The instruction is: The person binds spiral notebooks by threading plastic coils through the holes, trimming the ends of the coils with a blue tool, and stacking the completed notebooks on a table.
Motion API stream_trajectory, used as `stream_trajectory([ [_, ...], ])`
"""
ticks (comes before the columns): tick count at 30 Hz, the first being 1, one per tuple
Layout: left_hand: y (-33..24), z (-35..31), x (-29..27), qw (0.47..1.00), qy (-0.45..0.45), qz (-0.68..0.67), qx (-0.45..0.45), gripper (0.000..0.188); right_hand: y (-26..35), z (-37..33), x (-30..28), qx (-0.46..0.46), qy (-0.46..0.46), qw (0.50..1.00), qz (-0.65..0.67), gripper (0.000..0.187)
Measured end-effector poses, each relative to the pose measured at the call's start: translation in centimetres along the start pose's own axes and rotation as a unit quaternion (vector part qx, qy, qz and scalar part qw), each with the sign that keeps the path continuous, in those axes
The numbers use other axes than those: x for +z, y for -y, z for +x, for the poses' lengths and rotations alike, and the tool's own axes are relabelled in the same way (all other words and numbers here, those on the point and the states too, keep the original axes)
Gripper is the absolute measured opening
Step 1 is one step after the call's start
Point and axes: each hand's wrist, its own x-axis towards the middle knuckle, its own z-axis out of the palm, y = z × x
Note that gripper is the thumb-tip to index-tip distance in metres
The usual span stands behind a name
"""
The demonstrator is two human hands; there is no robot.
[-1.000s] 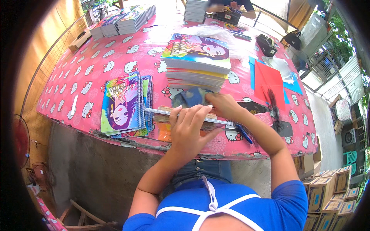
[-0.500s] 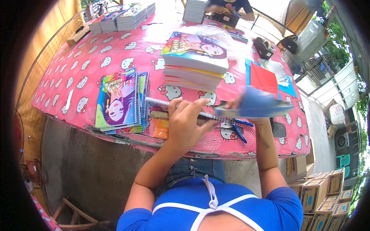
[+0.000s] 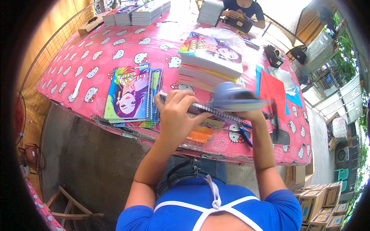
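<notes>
My left hand (image 3: 175, 113) is closed around a spiral notebook (image 3: 197, 109), which it holds tilted on the table with the wire-bound edge up. In my right hand (image 3: 250, 114) is a blue slipper (image 3: 237, 103), blurred by motion, its flat sole just over or against the coil; contact I cannot tell. Under the notebook lies an orange packet (image 3: 201, 134), partly covered. Pliers with blue handles (image 3: 245, 135) rest beside my right wrist. To the left of my left hand is a small pile of spiral notebooks (image 3: 131, 96) with colourful covers.
A tall notebook stack (image 3: 210, 71) stands ahead on the pink patterned tablecloth (image 3: 92, 73). Right of it lie red sheets (image 3: 271, 92), black coils (image 3: 274, 121) and a black tape dispenser (image 3: 273, 56). Another person (image 3: 244, 15) sits across the table. Cardboard boxes (image 3: 310, 202) stand at lower right.
The slipper has moved left along the notebook's coil, toward my left hand. My left hand keeps its grip on the notebook. The whole view has shifted slightly.
</notes>
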Motion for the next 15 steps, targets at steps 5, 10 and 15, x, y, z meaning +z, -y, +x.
stream_trajectory([
  [5,0.7,0.0,-0.6,0.997,-0.073,-0.023,-0.023,0.043,-0.4,1.2,0.7,0.014,-0.003,0.987,0.163,0.031],
  [10,1.8,-0.6,-0.8,0.987,-0.067,-0.108,-0.097,0.047,-0.9,3.3,1.8,-0.007,-0.034,0.985,-0.167,0.048],
  [15,3.4,-1.1,-0.9,0.978,-0.089,-0.172,-0.083,0.056,0.3,3.6,3.1,0.015,0.032,0.992,-0.121,0.045],
])
